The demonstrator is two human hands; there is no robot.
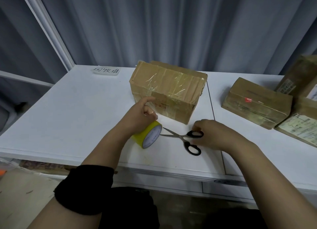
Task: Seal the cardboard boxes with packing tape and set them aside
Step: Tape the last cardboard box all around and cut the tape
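A brown cardboard box (169,89) wrapped in clear tape stands on the white table (77,108), just beyond my hands. My left hand (139,115) grips a yellow roll of packing tape (148,136) that rests on the table in front of the box; its index finger sticks out toward the box. My right hand (212,134) rests on the black handles of a pair of scissors (185,137), fingers curled at the upper handle loop. The scissors lie on the table with blades spread, tips pointing at the tape roll.
Several more taped cardboard boxes (257,103) are piled at the table's right end. A paper label with handwriting (106,70) is stuck near the back left. Grey curtains hang behind the table. A seam (211,107) runs between two tabletops right of the box.
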